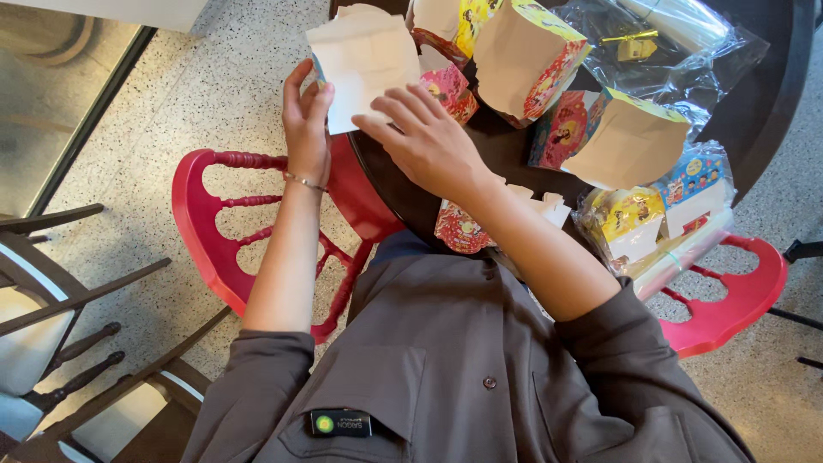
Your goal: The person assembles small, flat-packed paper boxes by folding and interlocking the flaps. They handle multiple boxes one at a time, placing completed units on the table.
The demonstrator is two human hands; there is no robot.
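A flat white cardboard box blank [364, 60], colourful on its other side, is held up over the edge of a dark round table [754, 94]. My left hand [307, 120] grips its left edge, a thin bracelet on the wrist. My right hand [422, 137] presses fingertips against the blank's lower right part. Beyond it stand folded, brightly printed paper boxes [527, 56] with white insides showing.
More folded boxes [621, 137] and clear plastic bags of flat blanks [651, 223] lie on the table's right side. A red chair [206, 231] stands at left, another red chair [737, 300] at right. Dark wooden chairs [60, 291] fill the lower left on the speckled floor.
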